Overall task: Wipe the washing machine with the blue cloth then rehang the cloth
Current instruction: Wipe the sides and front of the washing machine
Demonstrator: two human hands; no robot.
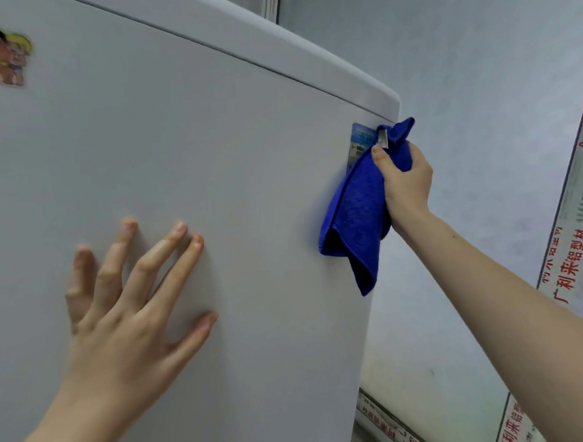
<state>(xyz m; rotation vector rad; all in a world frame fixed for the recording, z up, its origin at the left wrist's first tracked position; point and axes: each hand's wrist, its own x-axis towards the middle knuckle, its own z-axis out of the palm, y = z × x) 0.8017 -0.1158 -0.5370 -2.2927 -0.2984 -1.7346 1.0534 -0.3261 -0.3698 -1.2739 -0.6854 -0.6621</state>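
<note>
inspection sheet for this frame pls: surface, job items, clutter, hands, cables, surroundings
Surface: white washing machine side panel, plain, no marks visible.
Job's things: blue cloth bunched at the panel's upper right edge, its top looped at a small hook; most of it hangs down against the panel.
Clutter: cartoon sticker at upper left of the panel; label partly behind the cloth.
Grippers: left hand flat on the panel, fingers spread, holding nothing; right hand closed around the cloth just below the hook.
Cables: nothing seen.
Surroundings: pale wall to the right; frame strips wrapped in film with red print.
</note>
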